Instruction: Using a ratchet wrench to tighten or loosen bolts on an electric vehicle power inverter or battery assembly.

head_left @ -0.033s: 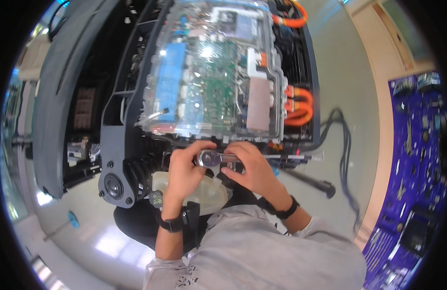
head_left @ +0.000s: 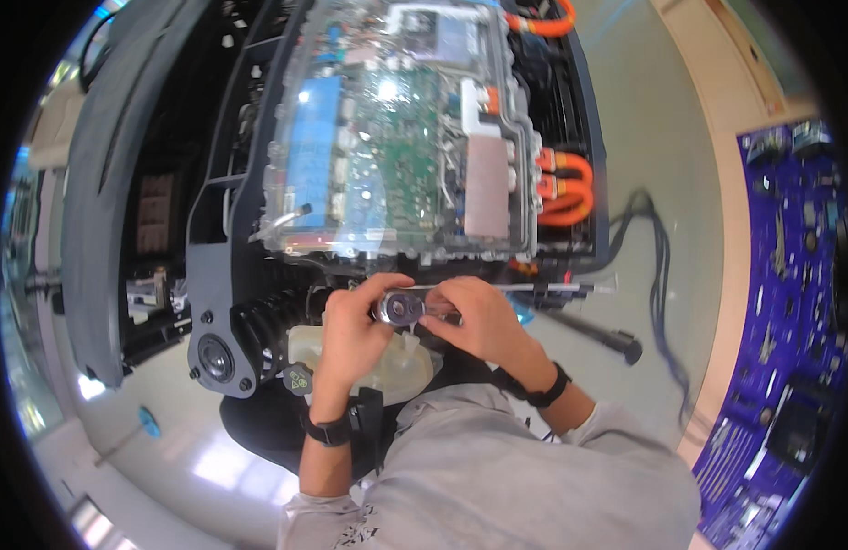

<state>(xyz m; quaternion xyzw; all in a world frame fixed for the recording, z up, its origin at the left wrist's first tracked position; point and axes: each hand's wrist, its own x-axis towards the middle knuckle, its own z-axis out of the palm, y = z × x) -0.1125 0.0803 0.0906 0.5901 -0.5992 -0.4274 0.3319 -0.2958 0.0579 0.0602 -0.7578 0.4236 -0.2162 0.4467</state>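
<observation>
A shiny metal ratchet wrench (head_left: 403, 309) is held just in front of the clear-covered electronics housing (head_left: 462, 249). My left hand (head_left: 352, 332) is closed around the left side of its round head. The fingers of my right hand (head_left: 479, 316) are curled at the other side of the head, over the handle, which they mostly hide. What lies under the ratchet cannot be seen. Below my hands is a translucent yellowish coolant tank (head_left: 387, 378) with a dark cap (head_left: 297, 378).
Orange cables (head_left: 570, 188) leave the housing's right side. A black strut (head_left: 593, 336) sticks out at the right, and a dark cable (head_left: 662, 266) hangs beyond it. At left stands a grey mount (head_left: 213, 284). A purple tool board (head_left: 781, 302) is at far right.
The ratchet's head has turned slightly, and its handle is now less visible beside my right hand. Both hands keep nearly the same place. The whole view has shifted a little.
</observation>
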